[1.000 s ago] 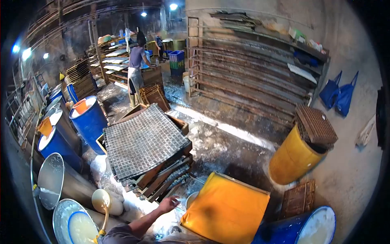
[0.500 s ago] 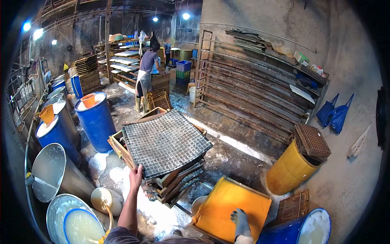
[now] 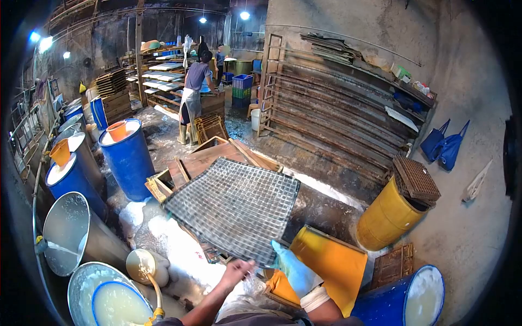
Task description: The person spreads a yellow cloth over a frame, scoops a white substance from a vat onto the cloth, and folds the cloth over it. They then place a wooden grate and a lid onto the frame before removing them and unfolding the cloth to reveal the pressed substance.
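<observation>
A dark, flexible mat with a square grid pattern point(image 3: 234, 209) is tilted over a stack of wooden frames and boards point(image 3: 204, 168). My right hand point(image 3: 296, 271), in a pale blue glove with a white cuff, grips the mat's near right corner, thumb on top. Just below the near edge of the mat is my bare left hand point(image 3: 236, 273), its fingers pointing right toward the glove. Motion smears those fingers, and I cannot tell whether they hold the edge. An orange cloth point(image 3: 340, 266) lies spread over a wooden frame beside my right hand.
Blue barrels point(image 3: 128, 163) and metal vats point(image 3: 68, 233) line the left side. A white tub with a hose point(image 3: 144, 266) stands near my left arm. At right are a yellow barrel point(image 3: 383, 220) and a blue barrel point(image 3: 402, 299). A person point(image 3: 194, 92) works farther back beside racks.
The mat has shifted right and toward me, uncovering boards of the stack. My right hand has left the orange cloth and taken the mat's corner. My left hand has moved right and down.
</observation>
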{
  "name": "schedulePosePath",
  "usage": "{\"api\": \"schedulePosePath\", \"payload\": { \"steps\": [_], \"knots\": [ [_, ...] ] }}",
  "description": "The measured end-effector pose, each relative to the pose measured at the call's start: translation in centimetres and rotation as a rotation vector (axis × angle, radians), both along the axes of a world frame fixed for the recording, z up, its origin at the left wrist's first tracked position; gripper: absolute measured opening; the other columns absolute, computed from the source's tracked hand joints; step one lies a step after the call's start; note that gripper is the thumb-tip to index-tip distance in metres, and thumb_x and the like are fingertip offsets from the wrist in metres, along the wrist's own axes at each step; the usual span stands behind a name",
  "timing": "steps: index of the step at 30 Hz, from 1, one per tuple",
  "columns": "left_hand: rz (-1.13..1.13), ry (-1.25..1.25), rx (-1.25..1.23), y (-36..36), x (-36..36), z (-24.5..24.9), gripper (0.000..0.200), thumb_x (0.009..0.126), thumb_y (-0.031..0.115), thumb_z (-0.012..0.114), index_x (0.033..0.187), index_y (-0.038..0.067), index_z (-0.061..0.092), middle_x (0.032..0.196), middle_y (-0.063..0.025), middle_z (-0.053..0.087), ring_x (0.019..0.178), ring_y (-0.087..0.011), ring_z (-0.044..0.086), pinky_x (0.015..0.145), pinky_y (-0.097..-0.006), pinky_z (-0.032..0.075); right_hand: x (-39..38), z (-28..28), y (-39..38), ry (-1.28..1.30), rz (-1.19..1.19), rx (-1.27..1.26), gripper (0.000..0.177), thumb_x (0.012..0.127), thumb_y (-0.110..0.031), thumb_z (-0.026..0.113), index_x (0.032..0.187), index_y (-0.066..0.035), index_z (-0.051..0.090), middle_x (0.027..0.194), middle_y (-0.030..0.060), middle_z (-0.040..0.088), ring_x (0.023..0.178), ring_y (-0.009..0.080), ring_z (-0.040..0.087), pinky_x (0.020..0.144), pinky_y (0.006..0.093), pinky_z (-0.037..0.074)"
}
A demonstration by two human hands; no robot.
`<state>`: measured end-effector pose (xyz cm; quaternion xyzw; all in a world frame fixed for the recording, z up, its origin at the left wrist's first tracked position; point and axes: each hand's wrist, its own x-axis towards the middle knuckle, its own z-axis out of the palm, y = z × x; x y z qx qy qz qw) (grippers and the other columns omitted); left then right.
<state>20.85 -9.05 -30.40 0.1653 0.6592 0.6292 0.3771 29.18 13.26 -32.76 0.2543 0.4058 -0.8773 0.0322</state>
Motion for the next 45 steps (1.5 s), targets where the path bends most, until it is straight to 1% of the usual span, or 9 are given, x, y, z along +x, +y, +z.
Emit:
{"api": "schedulePosePath", "payload": {
  "steps": [3, 8, 10, 14, 16, 26, 35, 38, 45],
  "knots": [
    [-0.128, 0.368, 0.224, -1.5, -0.1, 1.9, 0.024, 0.089, 0.026, 0.074, 0.084, 0.002, 0.07, 0.085, -0.0046, 0.069, 0.073, -0.0122, 0.063, 0.063, -0.028, 0.051, 1.5, -0.1, 1.1, -0.024, -0.237, 0.076, 0.033, 0.099, -0.021, 0.056, 0.126, -0.003, 0.059, 0.121, 0.0113, 0.066, 0.103, 0.0261, 0.067, 0.09, 0.0416, 0.054],
    [0.791, 1.38, -0.436, -5.5, -10.8, 3.8, 0.047, 0.083, 0.025, 0.072, 0.123, 0.004, 0.058, 0.124, -0.0211, 0.058, 0.115, -0.0367, 0.056, 0.099, -0.0469, 0.038, 6.6, -1.4, 3.6, -0.056, -0.315, 0.113, 0.032, 0.096, -0.018, 0.058, 0.126, -0.005, 0.059, 0.116, 0.0142, 0.067, 0.097, 0.0283, 0.068, 0.087, 0.0431, 0.055],
    [0.612, 0.995, -0.636, -7.1, -13.4, 0.9, 0.054, 0.086, 0.041, 0.07, 0.119, -0.001, 0.061, 0.09, -0.0179, 0.07, 0.081, -0.0355, 0.068, 0.075, -0.0426, 0.051, 9.2, -0.4, 3.8, -0.058, -0.314, 0.081, 0.031, 0.095, -0.017, 0.061, 0.123, -0.004, 0.061, 0.112, 0.0124, 0.068, 0.093, 0.0257, 0.068, 0.084, 0.0394, 0.056],
    [0.171, 0.144, -0.17, -6.4, -11.1, -0.6, 0.027, 0.088, 0.031, 0.074, 0.092, 0.004, 0.071, 0.074, 0.0014, 0.065, 0.061, -0.0074, 0.055, 0.058, -0.0248, 0.046, 14.6, -2.8, 6.4, -0.13, -0.508, 0.224, 0.027, 0.091, -0.013, 0.067, 0.117, -0.003, 0.066, 0.106, 0.0081, 0.07, 0.088, 0.0184, 0.068, 0.079, 0.0319, 0.055],
    [0.119, 0.191, -0.044, -3.5, -7.1, -1.4, 0.022, 0.09, 0.027, 0.073, 0.089, 0.005, 0.068, 0.071, 0.0032, 0.061, 0.058, -0.0064, 0.051, 0.055, -0.0244, 0.043, 18.2, -7.5, 8.5, -0.219, -0.432, 0.646, 0.026, 0.091, -0.014, 0.069, 0.114, -0.003, 0.068, 0.102, 0.004, 0.071, 0.09, 0.0138, 0.065, 0.078, 0.0297, 0.052],
    [-0.168, 0.226, 0.121, 15.9, 9.2, -17.0, 0.024, 0.093, 0.025, 0.07, 0.095, 0.002, 0.066, 0.084, 0.0014, 0.063, 0.075, -0.0082, 0.054, 0.065, -0.0268, 0.045, 40.6, -19.3, 13.7, -0.463, -0.771, 0.605, 0.025, 0.089, -0.025, 0.073, 0.106, -0.007, 0.071, 0.091, -0.0028, 0.068, 0.082, 0.0093, 0.058, 0.074, 0.0287, 0.047],
    [-0.324, 0.38, -0.455, 23.3, 7.3, -35.0, 0.032, 0.078, 0.026, 0.078, 0.098, 0.003, 0.07, 0.076, -0.0112, 0.07, 0.071, -0.0172, 0.067, 0.064, -0.0336, 0.053, 47.0, -24.2, 18.7, -0.73, -0.703, 0.325, 0.024, 0.086, -0.021, 0.072, 0.105, -0.006, 0.071, 0.087, 0.0045, 0.07, 0.074, 0.0164, 0.064, 0.068, 0.0353, 0.051],
    [-0.189, 0.054, -0.34, 20.8, 7.7, -33.8, 0.035, 0.078, 0.023, 0.077, 0.103, 0.001, 0.069, 0.078, -0.0112, 0.071, 0.069, -0.0173, 0.067, 0.062, -0.033, 0.053, 47.3, -28.6, 18.8, -0.549, -0.813, 0.484, 0.016, 0.087, -0.013, 0.069, 0.101, -0.007, 0.072, 0.087, 0.0043, 0.071, 0.075, 0.0152, 0.065, 0.07, 0.0328, 0.052],
    [-0.198, 0.267, -0.515, 20.6, 7.8, -32.6, 0.037, 0.077, 0.02, 0.077, 0.108, 0.001, 0.069, 0.083, -0.0118, 0.072, 0.068, -0.0173, 0.068, 0.061, -0.0325, 0.054, 45.1, -27.8, 19.4, -0.761, -0.758, 0.693, 0.021, 0.086, -0.012, 0.069, 0.106, -0.005, 0.071, 0.089, 0.0023, 0.071, 0.077, 0.0122, 0.063, 0.07, 0.0308, 0.051]
  ]
}}
